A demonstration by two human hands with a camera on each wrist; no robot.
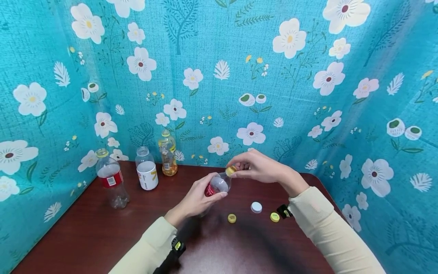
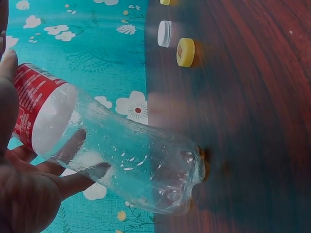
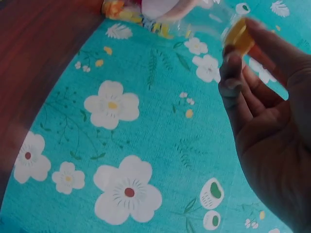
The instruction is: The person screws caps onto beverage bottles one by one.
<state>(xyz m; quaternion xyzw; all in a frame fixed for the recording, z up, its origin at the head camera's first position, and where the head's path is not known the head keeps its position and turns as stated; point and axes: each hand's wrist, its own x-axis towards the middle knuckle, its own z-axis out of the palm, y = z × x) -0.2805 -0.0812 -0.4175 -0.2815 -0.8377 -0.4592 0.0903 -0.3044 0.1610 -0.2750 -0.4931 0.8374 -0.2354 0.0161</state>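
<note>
My left hand (image 1: 196, 199) grips a clear plastic bottle (image 2: 126, 145) with a red label (image 2: 41, 99) around its middle. The bottle tilts, its neck up and to the right in the head view. Thumb and fingers of my right hand (image 1: 256, 167) pinch a yellow bottle cap (image 1: 230, 171) at the bottle's mouth. In the right wrist view the same cap (image 3: 239, 36) meets the neck; whether it is threaded on cannot be told. The inside of the bottle shows no liquid.
On the left of the dark wooden table (image 1: 85, 228) stand an uncapped red-label bottle (image 1: 110, 177), a white-label bottle (image 1: 147, 171) and a patterned bottle (image 1: 167, 154). A white cap (image 1: 256, 207) and two yellow caps, one nearer (image 1: 232, 218), lie at right. Flowered cloth (image 1: 212, 95) hangs behind.
</note>
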